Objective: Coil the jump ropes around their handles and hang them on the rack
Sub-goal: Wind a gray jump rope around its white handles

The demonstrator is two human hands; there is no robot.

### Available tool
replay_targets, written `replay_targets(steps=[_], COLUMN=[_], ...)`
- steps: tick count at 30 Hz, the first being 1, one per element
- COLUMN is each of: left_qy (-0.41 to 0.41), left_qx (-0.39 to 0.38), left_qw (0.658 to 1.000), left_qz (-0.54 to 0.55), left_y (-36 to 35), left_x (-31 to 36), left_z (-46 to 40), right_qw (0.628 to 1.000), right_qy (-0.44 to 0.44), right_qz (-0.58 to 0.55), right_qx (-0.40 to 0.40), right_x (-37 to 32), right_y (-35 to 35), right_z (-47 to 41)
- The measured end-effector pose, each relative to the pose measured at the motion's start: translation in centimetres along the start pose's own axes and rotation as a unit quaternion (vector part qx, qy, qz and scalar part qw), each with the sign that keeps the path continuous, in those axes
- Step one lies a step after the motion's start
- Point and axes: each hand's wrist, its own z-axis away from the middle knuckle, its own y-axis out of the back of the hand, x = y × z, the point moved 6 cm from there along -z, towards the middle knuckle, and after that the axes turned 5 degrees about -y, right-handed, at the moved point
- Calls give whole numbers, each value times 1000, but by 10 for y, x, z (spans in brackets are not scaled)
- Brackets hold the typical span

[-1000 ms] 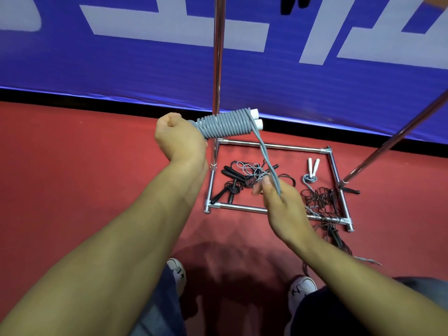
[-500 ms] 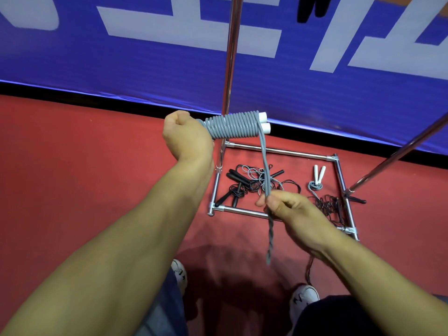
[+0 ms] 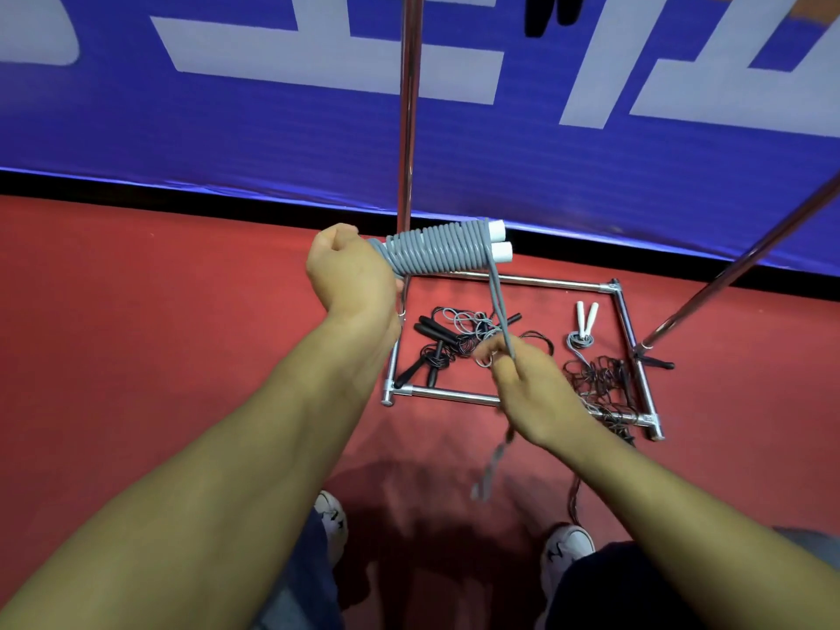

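Left hand (image 3: 352, 275) is fisted around the butt end of the paired handles (image 3: 497, 242); white tips are seen poking out at 3 o'clock of the fist. Grey rope (image 3: 436, 252) is wound tight along nearly the full handle length, coil to coil.

Right hand (image 3: 532, 384) is held at 5 o'clock of the coil, fingers pinched on the doubled free strand coming down off the coil's tip end. A short twisted tail (image 3: 493, 461) is left hanging below that hand, blurred.

Status, judged: this rope's coiling is nearly done; only the tail is left to be wrapped or tucked, then hanging.

Rack (image 3: 500, 280): chrome base frame on the red floor (image 3: 136, 334) at 12 to 3 o'clock of the right hand, one upright pole (image 3: 409, 106) behind the coil, a second slanted pole at far right. Something dark is seen hanging at top edge, 12 o'clock; possibly an already hung rope, cannot be confirmed.

Still uncoiled inside the frame: black-handled ropes (image 3: 432, 343) in a tangle at 9 o'clock of the right hand, a white-handled rope (image 3: 586, 316) at 2 o'clock, and a dark cord tangle (image 3: 600, 379) at 3 o'clock. So most of the job is judged outstanding.
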Motion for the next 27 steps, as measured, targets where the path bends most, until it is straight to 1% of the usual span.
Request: replay_targets(steps=[1, 2, 3, 4, 5, 7, 9, 12, 14, 16, 19, 20, 21, 22, 23, 25, 27], left_qy=[11, 23, 34, 42, 46, 47, 49, 48, 44, 37, 34, 38, 45, 56, 70, 96, 101], left_qx=[5, 12, 18, 23, 27, 36, 43, 52, 55, 52, 44, 35, 17, -11, -48, -145, -248], left_qw=[1000, 1000, 999, 999, 998, 998, 998, 997, 997, 998, 998, 999, 999, 998, 996, 980, 950], left_qz=[1, 4, 9, 14, 17, 20, 27, 33, 29, 18, 9, 3, -6, -20, -38, -93, -160], left_y=[2, 3, 4, 5, 5, 6, 8, 10, 11, 10, 9, 7, 5, 1, -4, -15, -26], left_x=[0, -1, -1, -1, -1, 0, 1, 0, 1, 2, 2, 2, 2, 1, -1, -6, -13], left_z=[-2, -3, -5, -6, -6, -9, -11, -15, -16, -16, -14, -13, -10, -7, -4, 5, 15], right_qw=[998, 994, 988, 983, 980, 985, 988, 983, 985, 986, 978, 977, 981, 990, 998, 996, 980], right_qy=[40, 62, 59, 54, 57, 79, 83, 86, 55, 6, -37, -45, -40, -26, -9, 11, 46], right_qz=[-12, -53, -117, -149, -155, -93, -54, -113, -125, -149, -204, -204, -179, -127, -60, 50, 87], right_qx=[42, 67, 79, 92, 107, 124, 119, 114, 109, 70, -25, -50, -60, -47, -17, 77, 174], right_x=[-6, -8, -11, -10, -11, -15, -19, -19, -17, -12, -12, -11, -11, -9, -9, -8, -14], right_y=[3, 5, 6, 6, 8, 11, 14, 21, 22, 18, 12, 13, 17, 23, 30, 46, 62], right_z=[2, 4, 6, 8, 12, 17, 21, 24, 24, 23, 20, 19, 18, 14, 11, 4, 2])
